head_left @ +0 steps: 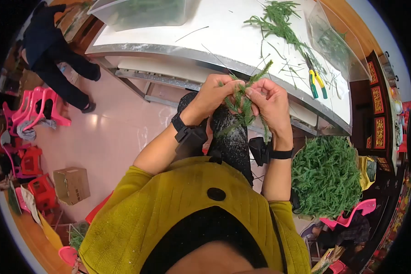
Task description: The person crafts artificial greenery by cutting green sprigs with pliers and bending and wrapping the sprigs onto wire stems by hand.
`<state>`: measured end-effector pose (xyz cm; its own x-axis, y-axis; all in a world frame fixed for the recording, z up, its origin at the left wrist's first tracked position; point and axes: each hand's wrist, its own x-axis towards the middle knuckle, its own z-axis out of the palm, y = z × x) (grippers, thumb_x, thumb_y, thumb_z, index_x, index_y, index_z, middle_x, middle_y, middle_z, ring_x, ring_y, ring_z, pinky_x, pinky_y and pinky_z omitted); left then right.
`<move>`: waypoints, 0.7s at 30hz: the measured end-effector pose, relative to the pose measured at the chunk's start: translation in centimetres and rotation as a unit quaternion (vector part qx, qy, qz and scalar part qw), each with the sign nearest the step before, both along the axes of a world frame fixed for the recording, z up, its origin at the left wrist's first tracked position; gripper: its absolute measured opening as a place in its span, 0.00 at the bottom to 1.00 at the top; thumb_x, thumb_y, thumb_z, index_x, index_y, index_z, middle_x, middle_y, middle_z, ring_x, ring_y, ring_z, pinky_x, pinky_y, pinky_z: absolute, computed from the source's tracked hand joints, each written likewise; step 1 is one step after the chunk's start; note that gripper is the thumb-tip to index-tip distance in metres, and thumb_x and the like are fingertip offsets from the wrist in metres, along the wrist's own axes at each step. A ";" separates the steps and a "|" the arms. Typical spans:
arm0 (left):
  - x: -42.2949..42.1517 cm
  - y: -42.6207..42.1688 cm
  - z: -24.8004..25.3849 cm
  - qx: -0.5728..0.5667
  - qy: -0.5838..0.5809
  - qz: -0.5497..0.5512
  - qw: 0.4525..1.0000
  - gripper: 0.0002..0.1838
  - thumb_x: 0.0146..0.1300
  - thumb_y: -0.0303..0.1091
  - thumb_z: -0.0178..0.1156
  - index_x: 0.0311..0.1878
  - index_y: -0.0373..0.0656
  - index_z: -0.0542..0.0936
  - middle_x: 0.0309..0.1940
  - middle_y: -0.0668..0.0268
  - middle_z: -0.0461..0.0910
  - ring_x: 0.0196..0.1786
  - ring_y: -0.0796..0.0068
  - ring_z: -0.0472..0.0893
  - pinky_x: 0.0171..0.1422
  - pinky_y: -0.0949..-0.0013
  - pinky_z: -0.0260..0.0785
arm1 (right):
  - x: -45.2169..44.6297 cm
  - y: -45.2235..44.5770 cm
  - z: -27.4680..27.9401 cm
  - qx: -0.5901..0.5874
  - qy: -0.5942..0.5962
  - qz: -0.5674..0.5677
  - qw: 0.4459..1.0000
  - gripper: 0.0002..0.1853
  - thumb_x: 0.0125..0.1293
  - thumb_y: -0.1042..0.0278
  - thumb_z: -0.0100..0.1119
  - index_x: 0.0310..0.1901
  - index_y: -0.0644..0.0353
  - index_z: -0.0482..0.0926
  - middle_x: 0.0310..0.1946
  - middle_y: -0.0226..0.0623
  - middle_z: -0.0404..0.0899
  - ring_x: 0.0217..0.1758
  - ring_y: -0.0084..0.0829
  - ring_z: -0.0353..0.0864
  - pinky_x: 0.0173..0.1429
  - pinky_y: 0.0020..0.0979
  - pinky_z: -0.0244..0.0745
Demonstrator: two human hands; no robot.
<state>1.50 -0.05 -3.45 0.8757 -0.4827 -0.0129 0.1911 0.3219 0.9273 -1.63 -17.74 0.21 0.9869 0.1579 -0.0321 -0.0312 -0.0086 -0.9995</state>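
Observation:
Between my two hands, over my lap at the table's edge, is a green artificial pine sprig (247,106) with several needled branches spreading down and up. My left hand (216,95) pinches it from the left near its middle. From the right, the thumb and fingers of my right hand (270,101) close on the same sprig. A thin dark wire stem (218,60) slants up and left from the hands over the tabletop. Pliers with yellow and green handles (317,82) lie on the table to the right of my right hand. My fingers hide the exact grip point.
The white metal-edged table (223,34) holds loose green sprigs (278,23), a clear bin (141,13) and another clear bin (335,45). A heap of green sprigs (326,176) stands at my right. Pink chairs (36,107), a cardboard box (71,185) and a person (55,50) are at left.

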 end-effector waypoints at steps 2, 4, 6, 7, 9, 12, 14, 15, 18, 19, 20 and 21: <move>-0.4 -0.1 0.4 -0.003 -0.011 0.003 1.000 0.14 0.68 0.38 0.57 0.33 0.35 0.79 0.23 0.63 0.81 0.23 0.75 0.81 0.26 0.73 0.75 | -0.6 0.2 0.4 -0.013 -0.009 -0.016 1.000 0.05 0.64 0.75 0.62 0.38 0.66 0.78 0.26 0.29 0.78 0.19 0.14 0.69 0.23 0.16 0.62; -0.6 -0.1 0.8 0.000 -0.024 0.006 1.000 0.15 0.68 0.38 0.57 0.32 0.35 0.79 0.22 0.63 0.80 0.22 0.74 0.80 0.25 0.73 0.73 | -1.1 0.5 0.6 0.003 -0.008 -0.030 1.000 0.06 0.63 0.76 0.62 0.41 0.67 0.78 0.27 0.28 0.77 0.21 0.14 0.70 0.24 0.16 0.63; -0.6 -0.1 1.1 0.006 -0.040 0.007 0.999 0.15 0.67 0.38 0.57 0.31 0.35 0.79 0.20 0.63 0.79 0.21 0.74 0.80 0.23 0.74 0.72 | -1.5 0.6 0.6 0.018 -0.006 -0.038 0.999 0.07 0.63 0.76 0.61 0.42 0.67 0.78 0.28 0.28 0.77 0.23 0.14 0.70 0.25 0.16 0.64; -0.6 -0.2 1.0 -0.003 -0.024 0.009 1.000 0.15 0.67 0.38 0.57 0.30 0.35 0.79 0.20 0.63 0.79 0.21 0.73 0.80 0.22 0.74 0.71 | -1.5 0.7 0.6 0.026 -0.007 -0.039 0.999 0.07 0.64 0.77 0.61 0.42 0.68 0.79 0.28 0.28 0.77 0.24 0.14 0.71 0.26 0.17 0.64; -0.6 -0.4 0.9 -0.021 0.006 0.014 1.000 0.14 0.66 0.37 0.57 0.29 0.35 0.78 0.18 0.62 0.78 0.20 0.73 0.79 0.21 0.74 0.69 | -1.7 0.9 0.6 0.022 -0.034 -0.050 0.998 0.06 0.64 0.78 0.61 0.41 0.69 0.79 0.30 0.28 0.78 0.25 0.14 0.71 0.27 0.17 0.65; -0.4 -0.2 1.2 -0.062 0.037 -0.003 0.997 0.13 0.64 0.35 0.57 0.29 0.35 0.77 0.18 0.62 0.77 0.18 0.72 0.78 0.20 0.73 0.68 | -2.1 1.4 0.6 -0.038 -0.124 -0.072 0.989 0.04 0.63 0.80 0.60 0.39 0.69 0.79 0.32 0.30 0.78 0.25 0.16 0.72 0.27 0.18 0.66; -0.6 0.0 1.4 -0.084 0.075 -0.025 0.993 0.12 0.64 0.35 0.58 0.31 0.34 0.78 0.17 0.61 0.77 0.18 0.71 0.79 0.19 0.73 0.67 | -2.3 1.5 1.0 -0.113 -0.204 -0.080 0.969 0.03 0.61 0.82 0.59 0.37 0.69 0.80 0.33 0.33 0.78 0.25 0.21 0.74 0.28 0.21 0.67; -0.6 0.1 1.5 -0.095 0.094 -0.036 0.990 0.12 0.63 0.35 0.58 0.31 0.34 0.78 0.17 0.61 0.77 0.18 0.70 0.79 0.18 0.73 0.67 | -2.1 1.3 0.9 -0.156 -0.281 -0.076 0.944 0.04 0.59 0.83 0.59 0.37 0.69 0.80 0.33 0.35 0.78 0.26 0.24 0.75 0.28 0.23 0.68; -1.1 0.0 1.8 -0.113 0.139 -0.031 0.983 0.13 0.65 0.34 0.56 0.27 0.36 0.75 0.16 0.61 0.75 0.17 0.68 0.78 0.16 0.73 0.65 | -1.8 0.8 0.7 -0.246 -0.426 -0.059 0.869 0.07 0.55 0.86 0.58 0.36 0.68 0.79 0.33 0.39 0.77 0.29 0.32 0.77 0.31 0.27 0.71; -1.2 0.0 1.9 -0.108 0.137 -0.039 0.984 0.13 0.65 0.35 0.56 0.28 0.36 0.76 0.16 0.62 0.75 0.17 0.69 0.78 0.16 0.74 0.65 | -2.0 0.8 1.0 -0.254 -0.427 -0.054 0.866 0.08 0.53 0.87 0.58 0.36 0.68 0.79 0.32 0.40 0.77 0.30 0.34 0.78 0.32 0.28 0.72; -1.2 0.2 2.1 -0.103 0.133 -0.048 0.985 0.13 0.66 0.36 0.56 0.29 0.36 0.76 0.16 0.63 0.75 0.17 0.70 0.78 0.16 0.74 0.65 | -2.1 0.7 1.3 -0.262 -0.430 -0.049 0.863 0.09 0.52 0.87 0.58 0.36 0.67 0.79 0.32 0.40 0.76 0.31 0.36 0.78 0.33 0.30 0.72; -1.3 0.3 2.3 -0.098 0.130 -0.056 0.985 0.13 0.66 0.36 0.56 0.30 0.36 0.76 0.16 0.63 0.75 0.17 0.71 0.78 0.16 0.74 0.65 | -2.1 0.6 1.5 -0.267 -0.432 -0.043 0.860 0.09 0.52 0.87 0.58 0.36 0.67 0.79 0.32 0.40 0.76 0.32 0.36 0.78 0.33 0.30 0.73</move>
<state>0.20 0.20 -1.15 0.7968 -0.5909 -0.1262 0.4574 0.4533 0.7651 -3.72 -17.14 1.67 0.6869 0.2728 0.6736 0.6970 -0.5096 -0.5044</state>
